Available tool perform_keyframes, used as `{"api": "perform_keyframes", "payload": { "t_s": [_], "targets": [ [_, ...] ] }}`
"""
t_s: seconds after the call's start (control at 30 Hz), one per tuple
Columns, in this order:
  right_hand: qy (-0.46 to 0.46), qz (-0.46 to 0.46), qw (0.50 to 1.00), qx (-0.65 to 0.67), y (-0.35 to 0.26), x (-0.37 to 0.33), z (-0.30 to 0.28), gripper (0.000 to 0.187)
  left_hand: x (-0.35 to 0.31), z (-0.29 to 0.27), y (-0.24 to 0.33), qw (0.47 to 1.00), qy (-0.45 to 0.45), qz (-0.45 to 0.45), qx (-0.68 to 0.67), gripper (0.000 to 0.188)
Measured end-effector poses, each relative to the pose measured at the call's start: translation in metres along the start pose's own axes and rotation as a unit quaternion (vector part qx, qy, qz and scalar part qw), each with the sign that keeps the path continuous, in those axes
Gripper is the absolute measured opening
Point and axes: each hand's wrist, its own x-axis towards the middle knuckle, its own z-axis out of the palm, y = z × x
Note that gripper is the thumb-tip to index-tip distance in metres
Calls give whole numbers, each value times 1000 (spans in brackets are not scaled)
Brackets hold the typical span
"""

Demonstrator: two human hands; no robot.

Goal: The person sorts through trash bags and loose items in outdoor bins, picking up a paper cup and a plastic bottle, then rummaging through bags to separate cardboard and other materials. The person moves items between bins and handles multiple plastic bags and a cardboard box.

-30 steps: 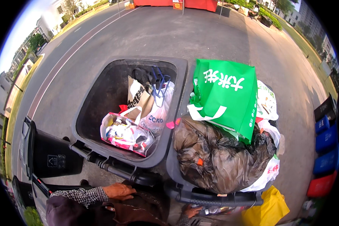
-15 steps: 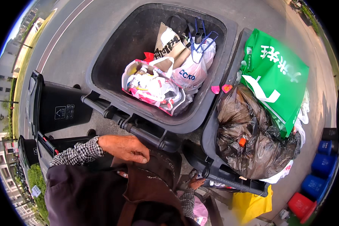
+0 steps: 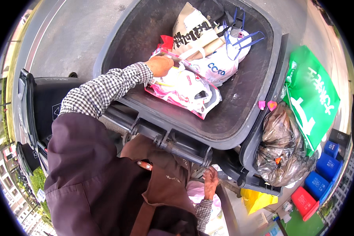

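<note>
Left hand (image 3: 159, 65) reaches into the open dark bin (image 3: 240, 118), fingers closed on the pink-and-white plastic bag (image 3: 185, 88) lying at the bin's near left. Right hand (image 3: 211, 181) low by the bin's near rim, fingers curled, cannot tell if gripping. Green bag (image 3: 312, 98) on the right bin.

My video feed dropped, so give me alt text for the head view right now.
The person's left hand reaches into an open dark wheelie bin and rests on a pink-and-white plastic bag. Their right hand is low by the bin's hinge. Alongside, a second bin holds a dark refuse sack and a green bag.
</note>
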Motion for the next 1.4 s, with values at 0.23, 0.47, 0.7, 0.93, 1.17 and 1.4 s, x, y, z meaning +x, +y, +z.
{"api": "perform_keyframes", "payload": {
  "t_s": [0.23,0.47,0.7,0.93,1.17,1.4],
  "targets": [
    [-113,27,993,24,-128,-71,52,47,63,35,-31,982,-68,-140,-110,52],
    [-195,-108,962,157,-228,-60,91,47,49,65,-22,955,-152,125,-224,72],
    [-102,-238,963,73,-278,-4,118,46,-6,-73,7,911,182,309,-201,64],
    [64,-382,920,66,-352,50,181,77,-35,-164,74,772,155,325,-524,67],
    [121,-350,925,91,-306,38,154,79,-26,-139,83,728,-55,331,-598,56],
    [325,-252,880,239,-200,-73,97,79,45,8,47,914,-26,404,-29,84]
  ]
}}
